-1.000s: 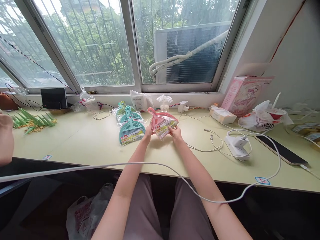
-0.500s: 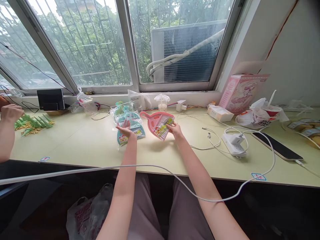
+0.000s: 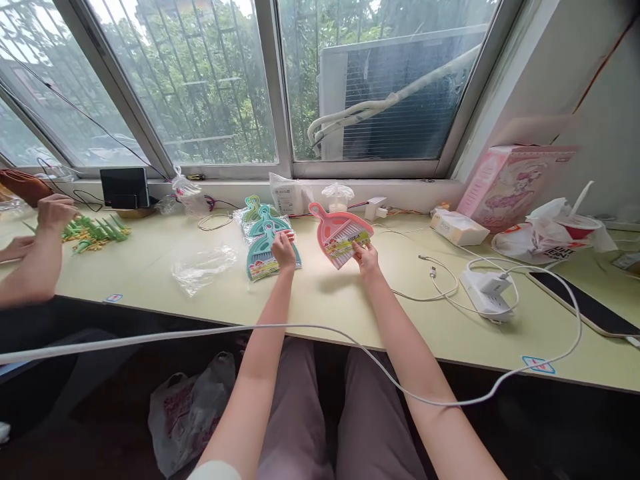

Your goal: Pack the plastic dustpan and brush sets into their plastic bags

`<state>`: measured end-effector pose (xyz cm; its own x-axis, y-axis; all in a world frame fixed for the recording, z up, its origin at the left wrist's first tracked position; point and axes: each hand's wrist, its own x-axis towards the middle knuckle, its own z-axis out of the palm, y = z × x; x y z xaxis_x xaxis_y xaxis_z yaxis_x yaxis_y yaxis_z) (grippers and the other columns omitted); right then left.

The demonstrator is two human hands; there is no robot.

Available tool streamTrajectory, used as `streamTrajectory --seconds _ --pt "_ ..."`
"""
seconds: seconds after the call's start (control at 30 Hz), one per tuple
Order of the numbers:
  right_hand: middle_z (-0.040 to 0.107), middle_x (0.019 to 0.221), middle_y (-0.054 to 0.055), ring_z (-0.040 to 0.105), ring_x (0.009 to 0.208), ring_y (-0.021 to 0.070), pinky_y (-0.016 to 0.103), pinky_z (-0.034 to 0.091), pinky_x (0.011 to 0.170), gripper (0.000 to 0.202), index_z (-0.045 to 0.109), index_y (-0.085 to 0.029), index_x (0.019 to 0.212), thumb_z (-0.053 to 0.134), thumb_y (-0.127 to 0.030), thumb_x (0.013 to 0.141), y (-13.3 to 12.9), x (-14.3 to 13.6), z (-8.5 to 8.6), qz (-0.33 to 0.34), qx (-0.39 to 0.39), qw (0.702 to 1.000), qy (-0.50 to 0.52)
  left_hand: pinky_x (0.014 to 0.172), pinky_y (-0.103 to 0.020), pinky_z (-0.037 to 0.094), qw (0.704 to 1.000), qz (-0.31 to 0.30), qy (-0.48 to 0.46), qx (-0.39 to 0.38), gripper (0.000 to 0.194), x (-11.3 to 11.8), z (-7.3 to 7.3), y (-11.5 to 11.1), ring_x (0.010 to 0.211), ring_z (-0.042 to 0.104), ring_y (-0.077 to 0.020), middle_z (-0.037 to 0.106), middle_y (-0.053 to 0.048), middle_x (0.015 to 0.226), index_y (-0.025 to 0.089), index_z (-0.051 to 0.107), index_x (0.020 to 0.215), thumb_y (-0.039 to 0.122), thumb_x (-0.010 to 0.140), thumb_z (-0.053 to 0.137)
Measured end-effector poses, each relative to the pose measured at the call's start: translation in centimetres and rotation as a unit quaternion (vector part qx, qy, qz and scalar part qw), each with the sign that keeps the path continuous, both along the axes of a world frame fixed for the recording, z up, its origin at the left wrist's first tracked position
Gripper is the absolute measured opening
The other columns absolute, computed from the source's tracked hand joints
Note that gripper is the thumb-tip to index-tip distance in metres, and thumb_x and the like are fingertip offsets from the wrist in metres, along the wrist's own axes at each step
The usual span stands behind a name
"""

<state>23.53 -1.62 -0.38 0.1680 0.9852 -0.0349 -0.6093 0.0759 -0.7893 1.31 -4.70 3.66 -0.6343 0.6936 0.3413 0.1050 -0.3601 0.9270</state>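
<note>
A pink dustpan with a white-bristled brush (image 3: 343, 240) and a yellow label is gripped at its lower right edge by my right hand (image 3: 367, 259), tilted above the table. My left hand (image 3: 284, 252) is raised over a teal dustpan-and-brush set (image 3: 263, 257), its fingers loosely bent and nothing visible in them; whether it touches the set I cannot tell. Behind lie another teal dustpan (image 3: 265, 217) and a green one (image 3: 253, 203), partly covered by clear wrapping. An emptied-looking clear plastic bag (image 3: 204, 267) lies crumpled to the left.
Along the right are a tissue pack (image 3: 459, 227), a pink box (image 3: 515, 183), a power strip (image 3: 485, 293) and a phone (image 3: 583, 301). A white cable (image 3: 370, 363) crosses in front of my arms. At left, another person's hand (image 3: 55, 212) is by green stems (image 3: 95, 230).
My left hand has turned from palm up to bent fingers. A clear plastic bag now lies on the table at left. My right hand still holds the pink dustpan; the view has shifted left.
</note>
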Motion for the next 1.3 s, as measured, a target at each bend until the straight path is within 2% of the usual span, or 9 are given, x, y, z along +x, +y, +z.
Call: streamTrajectory --seconds 0.1,0.23,0.37,0.5,0.7,0.87,1.0,1.17,1.3 --pt "0.074 0.088 0.003 0.073 0.081 0.0170 0.033 0.062 0.083 0.040 0.063 -0.020 0.093 0.086 -0.016 0.060 0.1 -0.2 -0.3 0.004 0.002 1.000 -0.011 0.121 -0.046 0.028 0.974 0.129 0.184 0.009 0.024 -3.1 1.2 -1.9 0.134 0.050 -0.0274 0.064 -0.014 0.130 0.019 0.067 0.108 0.023 0.092 0.050" --pt "0.075 0.088 0.003 0.073 0.081 0.0168 0.033 0.063 0.082 0.040 0.064 -0.020 0.094 0.085 -0.014 0.060 0.2 -0.5 -0.5 0.015 -0.003 1.000 -0.002 0.122 -0.061 0.015 0.904 0.250 0.299 -0.178 0.040 -12.7 1.0 -5.3 0.150 0.026 -0.0338 0.041 -0.018 0.156 0.015 0.060 0.126 0.016 0.087 0.051" --pt "0.074 0.088 0.002 0.073 0.080 0.0171 0.034 0.063 0.082 0.041 0.064 -0.021 0.094 0.085 -0.014 0.060 0.4 -0.8 -0.7 0.020 0.002 1.000 -0.011 0.117 -0.067 0.016 0.860 0.134 0.306 -0.385 0.036 -21.2 -1.8 -8.7 0.145 0.035 -0.0415 0.052 -0.024 0.146 0.014 0.065 0.115 0.025 0.082 0.059" --pt "0.074 0.086 0.001 0.073 0.080 0.0169 0.033 0.063 0.081 0.040 0.064 -0.020 0.094 0.085 -0.015 0.060 0.3 -0.9 -0.8 0.019 -0.001 1.000 -0.007 0.119 -0.067 0.002 0.856 0.052 0.370 -0.358 0.030 -23.0 -2.9 -11.0 0.148 0.032 -0.0376 0.055 -0.015 0.147 0.022 0.069 0.107 0.037 0.082 0.061" --pt "0.074 0.085 0.000 0.072 0.078 0.0147 0.031 0.061 0.083 0.038 0.061 -0.021 0.091 0.084 -0.016 0.061 -0.3 -1.3 -0.2 0.031 -0.001 0.999 0.028 0.122 -0.062 -0.002 0.903 0.191 0.364 -0.124 0.040 -15.3 1.5 -10.0 0.153 0.022 -0.0312 0.043 -0.015 0.155 0.020 0.064 0.124 0.036 0.098 0.038" --pt "0.075 0.093 0.001 0.073 0.088 0.0156 0.031 0.059 0.087 0.044 0.062 -0.022 0.095 0.087 -0.023 0.059 -0.9 -1.3 0.6 0.065 0.072 0.994 0.046 0.113 -0.050 0.037 0.975 -0.204 0.071 -0.050 0.053 -0.1 2.3 -3.6 0.125 0.060 -0.0329 0.069 -0.013 0.122 0.023 0.060 0.129 0.042 0.082 0.073" --pt "0.075 0.090 0.004 0.074 0.086 0.0194 0.035 0.061 0.084 0.041 0.061 -0.021 0.090 0.087 -0.033 0.060 -0.6 -1.0 0.9 0.031 0.075 0.997 -0.017 0.096 -0.044 0.049 0.984 -0.157 -0.075 -0.026 0.026 8.6 0.0 1.2 0.103 0.068 -0.0300 0.073 -0.012 0.102 0.019 0.067 0.106 0.037 0.086 0.066" --pt "0.072 0.085 0.008 0.074 0.071 0.0237 0.041 0.064 0.070 0.032 0.059 -0.025 0.096 0.052 -0.055 0.087 1.0 2.7 0.2 -0.254 -0.080 0.950 -0.165 0.089 -0.040 0.050 0.997 -0.080 0.008 -0.005 0.019 8.8 -2.3 2.8 0.093 0.067 -0.0281 0.071 -0.009 0.093 0.024 0.064 0.090 0.042 0.090 0.058" --pt "0.068 0.116 0.019 0.075 0.096 0.0296 0.051 0.063 0.082 0.052 0.054 -0.026 0.126 0.017 -0.048 0.097 0.9 6.5 -0.2 -0.371 -0.168 0.883 -0.234 0.087 -0.039 0.048 0.999 -0.027 -0.006 -0.031 0.021 7.2 -2.7 2.0 0.094 0.066 -0.0271 0.069 -0.008 0.096 0.028 0.060 0.094 0.047 0.093 0.051"
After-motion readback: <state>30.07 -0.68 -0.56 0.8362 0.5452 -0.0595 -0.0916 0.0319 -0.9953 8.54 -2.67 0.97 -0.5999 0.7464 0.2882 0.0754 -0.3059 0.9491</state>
